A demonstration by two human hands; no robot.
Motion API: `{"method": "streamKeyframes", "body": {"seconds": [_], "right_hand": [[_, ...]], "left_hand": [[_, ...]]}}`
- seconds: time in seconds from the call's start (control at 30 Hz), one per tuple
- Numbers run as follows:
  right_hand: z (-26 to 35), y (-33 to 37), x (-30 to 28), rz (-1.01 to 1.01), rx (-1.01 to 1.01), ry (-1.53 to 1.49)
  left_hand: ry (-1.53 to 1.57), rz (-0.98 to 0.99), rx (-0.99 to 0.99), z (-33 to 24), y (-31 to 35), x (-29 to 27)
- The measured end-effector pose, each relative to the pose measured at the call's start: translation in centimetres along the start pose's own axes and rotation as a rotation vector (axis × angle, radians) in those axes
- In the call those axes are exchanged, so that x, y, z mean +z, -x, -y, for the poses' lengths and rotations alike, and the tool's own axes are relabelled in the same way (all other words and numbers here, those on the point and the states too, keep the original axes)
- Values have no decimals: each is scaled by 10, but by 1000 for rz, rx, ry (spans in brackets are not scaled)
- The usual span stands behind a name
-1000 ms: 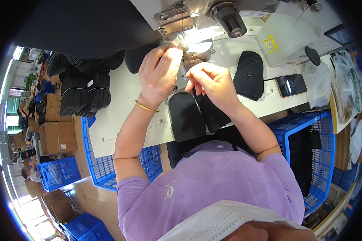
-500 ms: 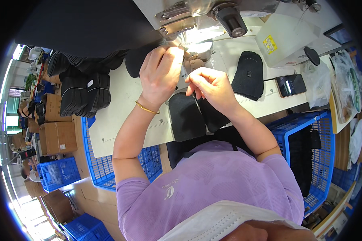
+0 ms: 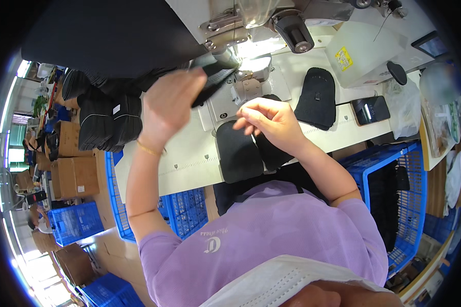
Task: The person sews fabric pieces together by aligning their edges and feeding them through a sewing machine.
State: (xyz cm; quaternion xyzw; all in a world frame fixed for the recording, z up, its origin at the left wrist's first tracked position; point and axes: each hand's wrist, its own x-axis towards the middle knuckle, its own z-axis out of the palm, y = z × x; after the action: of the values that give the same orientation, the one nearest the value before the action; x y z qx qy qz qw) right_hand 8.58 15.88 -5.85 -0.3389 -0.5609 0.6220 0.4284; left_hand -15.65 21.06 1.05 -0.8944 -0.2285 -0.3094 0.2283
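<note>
A sewing machine [image 3: 251, 71] stands at the top middle, its lamp lighting the needle area. Smeared by motion, my left hand [image 3: 170, 105] is left of the needle; its fingers are at the edge of a black fabric piece [image 3: 216, 81] that lies by the machine's foot, and whether they grip it cannot be told. My right hand [image 3: 272, 122] is curled, thumb against the fingers, above two black rounded pads at the table's near edge, the left pad [image 3: 239, 153] and the right pad [image 3: 271, 154]. Anything inside its fingers is hidden.
Bundled black pads [image 3: 110, 120] are stacked at the left. More black pads [image 3: 315, 97] lie right of the machine, beside a dark phone-like device [image 3: 370, 110] and plastic bags [image 3: 400, 110]. Blue crates [image 3: 361, 176] stand below the table on both sides. A dark panel [image 3: 107, 36] overhangs the upper left.
My left hand has moved left, away from the needle, and the black fabric piece there now shows more. My right hand has hardly moved.
</note>
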Motion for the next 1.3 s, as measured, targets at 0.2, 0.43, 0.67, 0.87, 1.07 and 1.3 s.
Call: {"method": "streamKeyframes", "body": {"seconds": [0.2, 0.43, 0.67, 0.87, 1.07, 1.3], "right_hand": [[8, -1, 18, -40, -100, -207], [-10, -4, 24, -12, -119, -84], [5, 5, 28, -128, -218, -48], [5, 0, 20, -109, -232, 34], [9, -10, 21, -112, -206, -124], [5, -23, 17, -111, -175, -172]], "left_hand": [[65, -22, -265, -68, -34, -6], [167, -14, -411, -76, -31, 3], [-95, -33, -213, -93, -25, 9], [-192, -39, -170, -95, -31, 17], [-204, -34, -193, -86, -38, 26], [-250, -46, -206, -76, -43, 33]]}}
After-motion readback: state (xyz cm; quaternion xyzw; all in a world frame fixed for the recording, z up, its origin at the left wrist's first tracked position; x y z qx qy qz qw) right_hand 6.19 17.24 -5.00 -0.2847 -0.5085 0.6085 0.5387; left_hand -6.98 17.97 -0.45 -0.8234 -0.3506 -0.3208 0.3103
